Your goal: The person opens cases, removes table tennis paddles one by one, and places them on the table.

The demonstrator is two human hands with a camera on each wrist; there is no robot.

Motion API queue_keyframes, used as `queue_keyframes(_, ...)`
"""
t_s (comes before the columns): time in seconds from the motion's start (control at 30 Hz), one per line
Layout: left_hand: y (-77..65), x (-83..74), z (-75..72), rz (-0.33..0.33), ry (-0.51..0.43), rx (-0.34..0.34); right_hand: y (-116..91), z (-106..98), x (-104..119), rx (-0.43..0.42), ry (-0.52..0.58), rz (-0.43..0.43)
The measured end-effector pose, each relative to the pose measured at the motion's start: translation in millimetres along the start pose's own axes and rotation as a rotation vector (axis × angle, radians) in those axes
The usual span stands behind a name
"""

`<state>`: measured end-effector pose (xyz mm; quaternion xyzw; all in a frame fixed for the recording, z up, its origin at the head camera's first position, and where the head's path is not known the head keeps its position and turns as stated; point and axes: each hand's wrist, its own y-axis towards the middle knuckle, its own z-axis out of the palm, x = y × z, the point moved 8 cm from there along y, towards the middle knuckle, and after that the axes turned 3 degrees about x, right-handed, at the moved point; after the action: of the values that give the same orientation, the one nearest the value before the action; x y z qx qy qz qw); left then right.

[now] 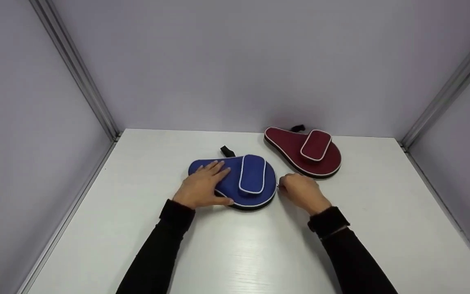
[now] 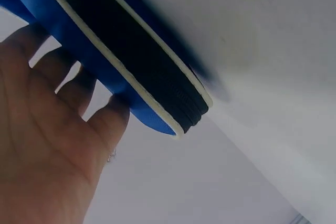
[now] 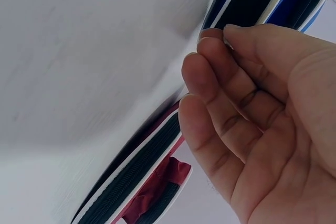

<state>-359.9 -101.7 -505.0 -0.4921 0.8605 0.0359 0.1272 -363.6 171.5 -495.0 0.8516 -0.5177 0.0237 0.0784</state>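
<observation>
A blue table tennis paddle case with white piping and a small raised pocket lies flat on the table, its narrow end to the left. My left hand rests on that narrow part with fingers spread; in the left wrist view its fingertips touch the blue cloth above the black side band. At the rounded right end, my right hand has curled fingers. Thumb and forefinger pinch the case's zipper pull, mostly hidden between them in the right wrist view.
A dark red paddle case of the same shape lies behind and to the right, close to the right hand. Black straps stick out behind both cases. Pale panels enclose the white table at the back and sides.
</observation>
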Motion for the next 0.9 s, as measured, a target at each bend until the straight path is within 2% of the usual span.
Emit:
queue_keyframes(0.5, 5.1, -3.4, 3.6, -0.138, 0.044, -0.058, -3, -2, 19, -0.028, -0.022, -0.041)
queue_keyframes(0.7, 6.6, -5.3, 5.5, -0.172, 0.026, -0.091, -4, 2, 29, -0.003, -0.022, -0.049)
queue_keyframes(0.77, 9.6, -1.3, 10.6, -0.175, -0.004, -0.108, -4, 4, 33, -0.001, -0.022, -0.053)
queue_keyframes(0.9, 11.6, -0.7, 12.8, -0.189, -0.001, -0.104, -5, 6, 43, 0.009, -0.02, -0.066)
